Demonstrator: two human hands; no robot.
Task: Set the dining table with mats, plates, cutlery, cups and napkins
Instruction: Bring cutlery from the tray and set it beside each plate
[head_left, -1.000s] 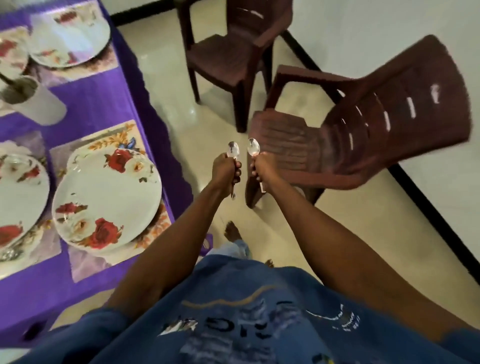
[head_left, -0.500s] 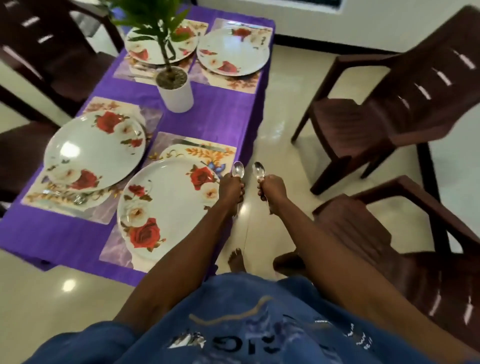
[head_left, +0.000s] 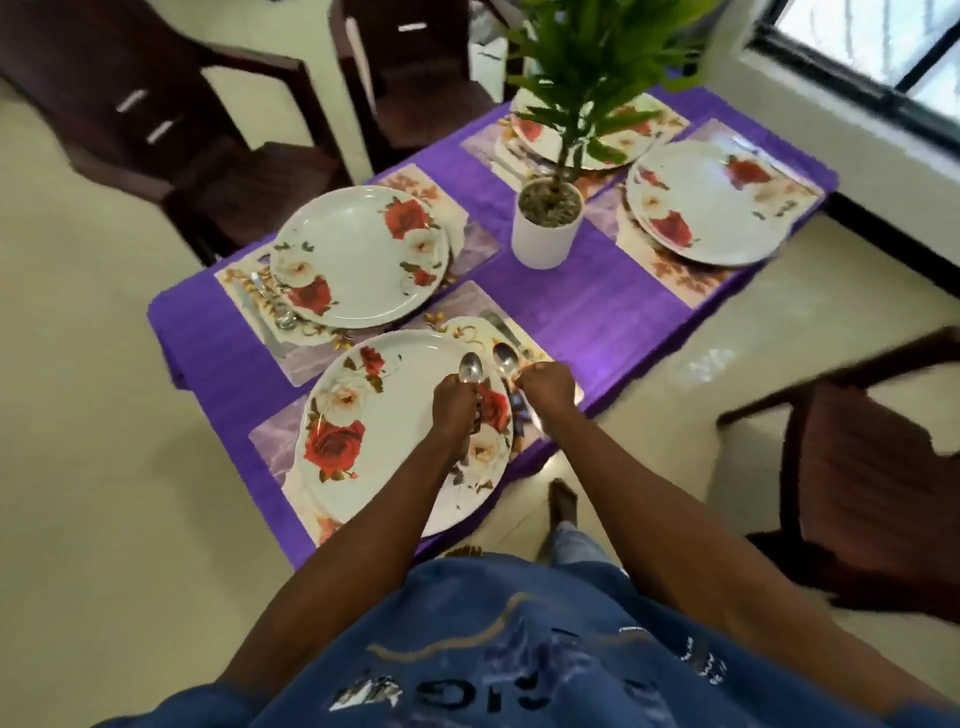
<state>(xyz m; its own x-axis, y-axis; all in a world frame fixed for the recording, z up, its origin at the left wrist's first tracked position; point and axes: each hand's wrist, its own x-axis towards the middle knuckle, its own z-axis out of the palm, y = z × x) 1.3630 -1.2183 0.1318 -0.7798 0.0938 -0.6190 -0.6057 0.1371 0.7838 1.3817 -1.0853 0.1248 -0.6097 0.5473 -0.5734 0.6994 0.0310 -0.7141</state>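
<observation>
Two spoons, left spoon (head_left: 470, 368) and right spoon (head_left: 504, 358), stand bowl-up over the nearest plate (head_left: 395, 415). Each hand, left hand (head_left: 457, 402) and right hand (head_left: 548, 387), grips one handle. Lay them flat on the mat (head_left: 467, 306) beside the plate, handles toward the worktop (head_left: 597, 312) edge.

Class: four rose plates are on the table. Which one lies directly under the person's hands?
The nearest plate; the left hand hovers over its right rim. The others lie farther off.

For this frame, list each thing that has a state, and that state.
Left hand: grips a spoon, bowl up.
Right hand: grips a spoon, bowl up.
Left spoon: held over the near plate.
Right spoon: held over the near mat.
Near plate: flat on its mat, empty.
Potted plant: upright.
</observation>
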